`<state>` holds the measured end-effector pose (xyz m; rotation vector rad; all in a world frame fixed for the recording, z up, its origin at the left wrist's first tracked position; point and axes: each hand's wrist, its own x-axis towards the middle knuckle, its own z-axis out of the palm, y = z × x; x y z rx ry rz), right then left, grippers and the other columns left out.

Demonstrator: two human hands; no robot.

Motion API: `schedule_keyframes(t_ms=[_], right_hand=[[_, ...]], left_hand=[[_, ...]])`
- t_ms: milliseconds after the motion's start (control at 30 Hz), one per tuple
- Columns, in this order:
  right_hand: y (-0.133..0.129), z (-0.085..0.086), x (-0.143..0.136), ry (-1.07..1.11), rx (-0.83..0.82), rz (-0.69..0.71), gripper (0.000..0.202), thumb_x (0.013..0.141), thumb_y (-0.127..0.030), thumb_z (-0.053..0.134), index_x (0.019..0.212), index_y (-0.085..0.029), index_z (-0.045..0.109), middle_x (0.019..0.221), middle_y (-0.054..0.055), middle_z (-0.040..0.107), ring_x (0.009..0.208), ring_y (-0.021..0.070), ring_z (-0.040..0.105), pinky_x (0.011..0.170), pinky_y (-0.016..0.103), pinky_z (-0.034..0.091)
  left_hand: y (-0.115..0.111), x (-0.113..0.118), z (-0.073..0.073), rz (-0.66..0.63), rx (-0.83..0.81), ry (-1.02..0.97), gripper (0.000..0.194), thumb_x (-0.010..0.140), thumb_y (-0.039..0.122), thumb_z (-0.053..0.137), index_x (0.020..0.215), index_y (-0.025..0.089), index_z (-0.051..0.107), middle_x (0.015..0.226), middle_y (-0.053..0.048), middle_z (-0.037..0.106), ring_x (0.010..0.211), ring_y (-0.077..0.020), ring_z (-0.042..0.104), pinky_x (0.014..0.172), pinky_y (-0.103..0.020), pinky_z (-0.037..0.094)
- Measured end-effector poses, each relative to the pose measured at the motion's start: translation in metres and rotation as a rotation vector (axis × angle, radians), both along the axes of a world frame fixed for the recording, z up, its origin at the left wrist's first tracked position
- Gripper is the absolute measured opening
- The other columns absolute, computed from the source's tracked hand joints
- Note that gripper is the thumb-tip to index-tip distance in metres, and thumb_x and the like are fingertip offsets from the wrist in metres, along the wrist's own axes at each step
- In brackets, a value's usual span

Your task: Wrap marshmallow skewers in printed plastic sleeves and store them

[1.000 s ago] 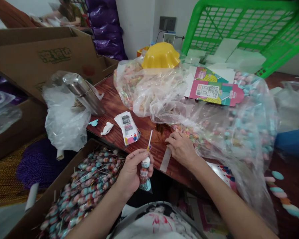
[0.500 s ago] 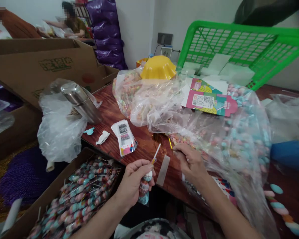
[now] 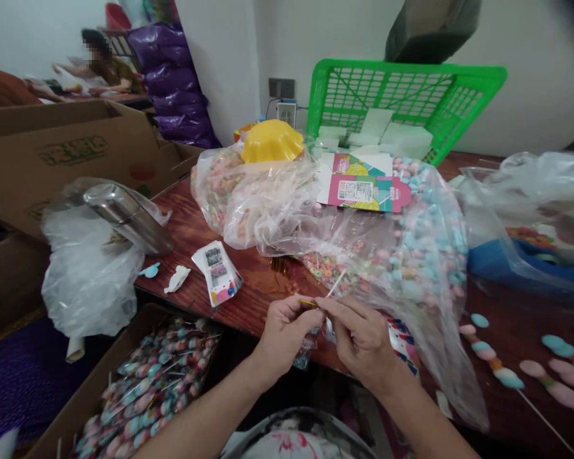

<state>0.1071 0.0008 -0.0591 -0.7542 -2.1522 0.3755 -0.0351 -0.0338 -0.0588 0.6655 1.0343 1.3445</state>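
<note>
A pale wall rises behind a reddish-brown wooden table [image 3: 184, 217], with a green plastic basket [image 3: 392, 80] propped at the back and a yellow scalloped bowl [image 3: 272, 141] on clear bags of small colored pieces. The cardboard box [image 3: 14, 153] at the left bears a line of green outlined characters, too blurred to read. A pink-and-teal printed carton [image 3: 363, 185] carries a white panel with code squares, and the stack of white cards [image 3: 216, 271] shows dark code blocks above colored dots; the small print on both is illegible. In front of the table edge, between the person's two hands, is a wrapped candy stick [image 3: 304, 356], its body mostly covered by them. Its white stick [image 3: 335, 284] points up and to the right, away from the person, while the clear-wrapped end hangs below toward the body, so the long axis runs obliquely from lower left to upper right. The left hand [image 3: 286, 331] holds it near the neck, thumb and forefinger narrowed, with a gold tie [image 3: 309, 304] lying across at their tips. The right hand [image 3: 363, 338] has its fingertips bunched by the tie's right end; what they pinch cannot be told.
</note>
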Motion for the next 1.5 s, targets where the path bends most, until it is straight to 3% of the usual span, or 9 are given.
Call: schedule_keyframes(t_ms=[233, 400, 700, 767, 933, 1000, 1133, 1300, 1500], right_hand=[[-0.015, -0.002, 0.006, 0.119, -0.009, -0.185, 0.041, 0.086, -0.009, 0.047, 0.124, -0.022, 0.051, 0.083, 0.005, 0.066, 0.072, 0.0167, 0.063, 0.066, 0.029, 0.051], [-0.029, -0.005, 0.010, 0.365, -0.464, -0.275, 0.009, 0.082, -0.024, 0.060, 0.090, -0.020, 0.059, 0.069, -0.001, 0.059, 0.059, 0.0119, 0.053, 0.055, 0.024, 0.044], [-0.003, -0.005, 0.044, 0.447, -1.175, 0.226, 0.021, 0.073, -0.036, 0.067, 0.071, -0.017, 0.058, 0.058, -0.004, 0.049, 0.051, 0.0085, 0.039, 0.048, 0.021, 0.032], [0.001, 0.005, 0.054, 0.254, -1.012, 0.273, 0.015, 0.078, -0.029, 0.061, 0.069, -0.018, 0.056, 0.057, -0.004, 0.049, 0.052, 0.0094, 0.040, 0.049, 0.022, 0.033], [-0.011, 0.030, 0.071, -0.224, -0.021, 0.315, 0.023, 0.084, -0.007, 0.039, 0.084, -0.017, 0.060, 0.076, 0.005, 0.060, 0.072, 0.0169, 0.050, 0.068, 0.032, 0.041], [-0.019, 0.032, 0.074, -0.291, 0.209, 0.376, 0.024, 0.084, -0.004, 0.038, 0.090, -0.013, 0.060, 0.076, 0.008, 0.060, 0.072, 0.0180, 0.050, 0.068, 0.035, 0.041], [-0.028, 0.030, 0.076, -0.274, 0.336, 0.405, 0.027, 0.085, -0.004, 0.041, 0.106, -0.003, 0.058, 0.077, 0.010, 0.060, 0.074, 0.0195, 0.052, 0.068, 0.037, 0.042], [-0.030, 0.037, 0.075, -0.332, 0.305, 0.447, 0.023, 0.088, -0.008, 0.038, 0.088, -0.009, 0.062, 0.075, 0.008, 0.060, 0.071, 0.0183, 0.051, 0.068, 0.037, 0.039], [-0.038, 0.051, 0.067, -0.438, 0.345, 0.359, 0.019, 0.088, -0.009, 0.041, 0.083, -0.014, 0.059, 0.076, 0.006, 0.060, 0.071, 0.0180, 0.050, 0.069, 0.037, 0.032]], left_hand=[[0.006, 0.011, 0.004, -0.022, -0.053, 0.039, 0.019, 0.067, 0.031, 0.075, 0.065, 0.013, 0.068, 0.053, 0.003, 0.055, 0.045, -0.0047, 0.044, 0.045, -0.017, 0.034], [0.007, 0.015, 0.005, -0.035, -0.046, 0.107, 0.017, 0.068, 0.029, 0.073, 0.061, 0.014, 0.068, 0.054, 0.003, 0.054, 0.047, -0.0057, 0.044, 0.046, -0.018, 0.034], [0.010, 0.018, 0.022, -0.340, 0.087, 0.255, 0.016, 0.070, 0.028, 0.070, 0.061, 0.014, 0.070, 0.054, 0.001, 0.055, 0.049, -0.0062, 0.045, 0.049, -0.018, 0.036], [0.012, 0.017, 0.027, -0.454, -0.018, 0.207, 0.018, 0.067, 0.030, 0.071, 0.060, 0.013, 0.069, 0.049, 0.001, 0.054, 0.042, -0.0051, 0.043, 0.042, -0.017, 0.033], [0.019, 0.012, 0.030, -0.785, -0.311, 0.169, 0.017, 0.054, 0.026, 0.075, 0.061, 0.012, 0.068, 0.047, 0.001, 0.059, 0.033, -0.0073, 0.049, 0.030, -0.014, 0.033], [0.023, 0.011, 0.028, -0.954, -0.380, 0.105, 0.017, 0.049, 0.022, 0.076, 0.060, 0.011, 0.067, 0.045, 0.001, 0.060, 0.030, -0.0074, 0.048, 0.028, -0.014, 0.033], [0.030, 0.011, 0.023, -1.165, -0.443, 0.074, 0.016, 0.048, 0.020, 0.074, 0.060, 0.012, 0.066, 0.044, 0.002, 0.060, 0.029, -0.0086, 0.049, 0.026, -0.014, 0.035], [0.035, 0.016, 0.021, -1.349, -0.412, 0.193, 0.016, 0.056, 0.021, 0.074, 0.067, 0.013, 0.066, 0.051, 0.003, 0.063, 0.037, -0.0091, 0.055, 0.033, -0.015, 0.043], [0.054, 0.015, 0.044, -1.541, -0.032, 0.368, 0.031, 0.057, 0.030, 0.078, 0.080, 0.016, 0.063, 0.068, 0.006, 0.064, 0.067, -0.0125, 0.061, 0.065, -0.024, 0.051]])
